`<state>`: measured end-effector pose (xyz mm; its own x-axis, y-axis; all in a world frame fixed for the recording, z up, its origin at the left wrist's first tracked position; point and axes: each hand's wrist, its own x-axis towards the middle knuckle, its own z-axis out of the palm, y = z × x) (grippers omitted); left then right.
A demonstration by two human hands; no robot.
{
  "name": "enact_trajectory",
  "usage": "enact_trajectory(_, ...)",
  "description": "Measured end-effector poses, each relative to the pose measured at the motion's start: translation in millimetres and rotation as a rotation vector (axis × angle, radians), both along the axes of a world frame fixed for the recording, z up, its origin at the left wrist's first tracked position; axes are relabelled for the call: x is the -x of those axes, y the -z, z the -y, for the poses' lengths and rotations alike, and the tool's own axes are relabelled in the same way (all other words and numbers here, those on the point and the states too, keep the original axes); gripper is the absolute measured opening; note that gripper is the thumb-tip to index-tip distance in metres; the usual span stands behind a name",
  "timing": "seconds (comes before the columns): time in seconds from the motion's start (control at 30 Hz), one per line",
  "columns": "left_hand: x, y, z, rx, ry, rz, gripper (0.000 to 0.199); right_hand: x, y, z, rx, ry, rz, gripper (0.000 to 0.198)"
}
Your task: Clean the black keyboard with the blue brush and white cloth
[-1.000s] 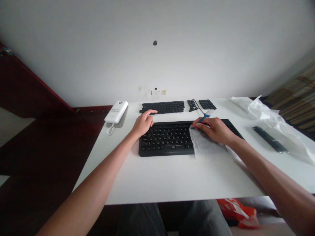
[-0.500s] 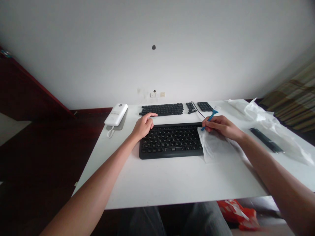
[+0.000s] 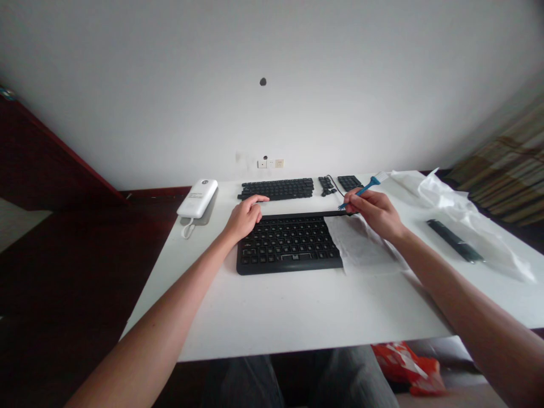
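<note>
A black keyboard (image 3: 289, 246) with its keycaps off lies flat on the white table, its key sockets showing. My left hand (image 3: 246, 218) grips its back left corner, index finger stretched along the rear edge and the other fingers curled. In my right hand (image 3: 372, 207) is a slim blue cleaning brush (image 3: 361, 190), held like a pen above the back right part of the keyboard. Its broad end with pale bristles points up and right; the narrow tip points down and left. A thin white cloth (image 3: 361, 249) covers the keyboard's right end.
Removed black keycaps (image 3: 276, 188) lie in rows behind the keyboard, with smaller groups (image 3: 326, 186) to their right. A white power bank (image 3: 198, 198) is at the left. At the right are a dark strip (image 3: 454, 241) and crumpled white wrapping (image 3: 450, 198).
My right hand has moved back and slightly left with the brush, away from the cloth. The cloth now lies flatter, further left over the keyboard. My left hand keeps its place.
</note>
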<state>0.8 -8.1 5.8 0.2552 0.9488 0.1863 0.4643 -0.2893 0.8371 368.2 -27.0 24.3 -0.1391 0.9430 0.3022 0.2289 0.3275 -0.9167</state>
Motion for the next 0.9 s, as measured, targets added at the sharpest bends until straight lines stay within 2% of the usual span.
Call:
enact_trajectory(0.17,1.1,0.6,-0.7,-0.001,0.027,0.002,0.042,-6.7,4.1,5.3,0.025,-0.093,0.312,0.036)
enact_trajectory(0.27,1.5,0.6,-0.8,-0.009,0.028,0.001,0.041,-7.1,6.1,6.4,0.021,-0.120,0.418,0.038)
enact_trajectory(0.6,0.9,1.5,-1.4,-0.021,0.032,-0.004,0.041,-6.8,1.1,9.0,0.002,-0.118,0.375,0.037)
enact_trajectory(0.9,0.9,1.3,-2.2,-0.013,0.030,-0.004,0.040,-7.2,2.5,7.1,0.005,-0.163,0.452,0.035)
